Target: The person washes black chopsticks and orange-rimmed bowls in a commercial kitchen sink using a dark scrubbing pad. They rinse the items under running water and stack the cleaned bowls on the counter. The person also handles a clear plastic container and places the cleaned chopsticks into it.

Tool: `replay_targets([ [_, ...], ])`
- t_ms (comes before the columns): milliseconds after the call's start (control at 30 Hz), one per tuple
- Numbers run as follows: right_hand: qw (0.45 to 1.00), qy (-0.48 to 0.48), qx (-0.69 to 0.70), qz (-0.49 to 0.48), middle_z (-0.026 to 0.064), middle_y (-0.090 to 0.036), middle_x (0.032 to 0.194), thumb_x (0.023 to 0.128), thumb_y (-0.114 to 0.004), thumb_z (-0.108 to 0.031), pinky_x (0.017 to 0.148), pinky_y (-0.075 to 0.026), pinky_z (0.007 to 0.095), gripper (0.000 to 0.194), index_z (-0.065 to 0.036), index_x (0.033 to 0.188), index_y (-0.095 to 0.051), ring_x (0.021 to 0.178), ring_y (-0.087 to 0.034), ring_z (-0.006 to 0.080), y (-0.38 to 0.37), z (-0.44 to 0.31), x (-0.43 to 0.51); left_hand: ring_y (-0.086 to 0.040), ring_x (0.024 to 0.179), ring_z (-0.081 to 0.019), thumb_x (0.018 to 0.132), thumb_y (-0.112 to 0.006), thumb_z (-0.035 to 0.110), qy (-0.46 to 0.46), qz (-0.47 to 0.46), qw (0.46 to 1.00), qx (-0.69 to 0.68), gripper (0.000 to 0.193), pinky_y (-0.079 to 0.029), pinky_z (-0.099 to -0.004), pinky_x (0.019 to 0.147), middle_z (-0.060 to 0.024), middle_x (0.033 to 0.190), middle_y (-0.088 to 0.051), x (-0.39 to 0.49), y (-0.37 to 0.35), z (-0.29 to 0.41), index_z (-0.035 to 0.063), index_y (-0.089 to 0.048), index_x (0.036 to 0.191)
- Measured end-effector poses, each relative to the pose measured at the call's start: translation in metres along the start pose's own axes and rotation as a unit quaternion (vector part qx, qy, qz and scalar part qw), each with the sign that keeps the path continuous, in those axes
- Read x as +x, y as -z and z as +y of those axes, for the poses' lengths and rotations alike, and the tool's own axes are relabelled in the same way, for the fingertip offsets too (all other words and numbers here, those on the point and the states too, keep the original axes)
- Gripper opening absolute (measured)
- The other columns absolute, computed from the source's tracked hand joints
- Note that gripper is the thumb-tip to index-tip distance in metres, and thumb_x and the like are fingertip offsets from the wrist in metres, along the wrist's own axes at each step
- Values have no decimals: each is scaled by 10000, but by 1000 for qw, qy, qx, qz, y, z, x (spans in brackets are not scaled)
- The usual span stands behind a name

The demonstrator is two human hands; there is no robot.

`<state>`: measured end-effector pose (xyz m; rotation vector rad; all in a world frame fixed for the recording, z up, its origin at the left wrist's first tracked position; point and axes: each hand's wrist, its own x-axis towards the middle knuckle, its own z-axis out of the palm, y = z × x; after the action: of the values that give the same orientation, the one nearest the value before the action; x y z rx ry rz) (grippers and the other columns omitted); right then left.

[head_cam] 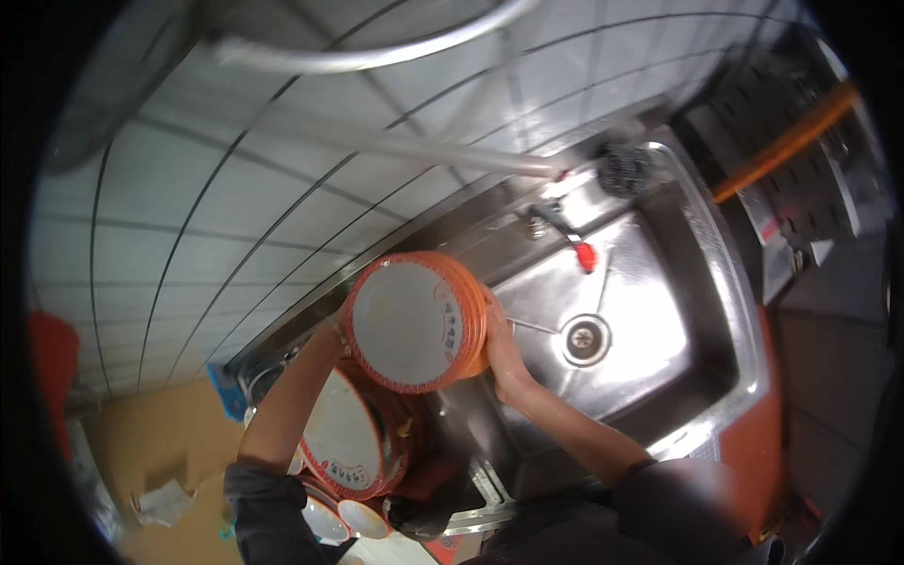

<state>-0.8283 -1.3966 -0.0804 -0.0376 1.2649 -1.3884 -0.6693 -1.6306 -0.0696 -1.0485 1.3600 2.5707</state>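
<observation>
Both of my hands are around a stack of white plates with orange-red patterned rims (402, 321); the top one bears writing. My left hand (342, 332) holds the stack's left side, its fingers mostly hidden behind the rims. On the opposite side, my right hand (503, 349) presses along the orange edges. Below the held stack, a second stack of similar plates (342, 431) stands tilted, partly covered by my left forearm. Small white bowls (364, 518) lie close to my body. To the right is a stainless steel sink basin (643, 296) with a round drain (585, 340).
A tap with a red tip (585, 257) reaches over the basin. A dark mesh scrubber (624, 170) sits at the back corner. Behind runs a white tiled wall (233, 183), with a curved metal tube (381, 56) overhead. An orange pole (784, 145) slants at right; cardboard (162, 431) lies left.
</observation>
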Motion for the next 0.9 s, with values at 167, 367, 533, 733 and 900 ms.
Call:
replay_targets([
  [167,997,3,-13,74,152,-409,1465,1041,-279,-505,1184,-167,402,600,-132,1504,-362,1391,-300,302,93,-16,-37,-528,1272,-205,1019,-508,312,-59,-188,978,-67,481,-447,-374,1068,-77,1409,-540,33,-106,-34,71,-460,1433],
  [367,993,-34,-27,109,157,-433,1427,1020,-347,-484,1129,-309,364,602,-88,1469,-417,1346,-399,257,230,-3,-32,-532,1270,-209,1044,-433,301,114,-108,940,-302,450,-442,-369,1072,-81,1413,-537,133,-187,-149,70,-460,1429],
  [533,978,-81,21,190,161,-511,1322,1014,-343,-519,1029,-463,428,634,-78,1463,-418,1268,-477,250,312,18,8,-545,1251,-204,1059,-382,275,195,26,916,-349,421,-450,-359,1060,-83,1384,-566,213,-223,-206,54,-499,1397],
  [733,960,-18,203,194,92,-638,1184,1059,-298,-438,902,-549,389,524,-57,1335,-528,1062,-624,219,354,11,78,-557,1228,-193,1061,-377,334,67,26,997,-13,449,-458,-342,1050,-81,1362,-581,284,-241,-178,49,-512,1381],
  [900,956,78,237,156,119,-616,1245,1039,-411,-387,918,-533,398,481,-23,1335,-521,1103,-612,230,376,0,120,-612,1136,-178,1040,-410,347,107,34,968,-224,450,-509,-335,982,-94,1269,-631,328,-251,-142,20,-556,1313],
])
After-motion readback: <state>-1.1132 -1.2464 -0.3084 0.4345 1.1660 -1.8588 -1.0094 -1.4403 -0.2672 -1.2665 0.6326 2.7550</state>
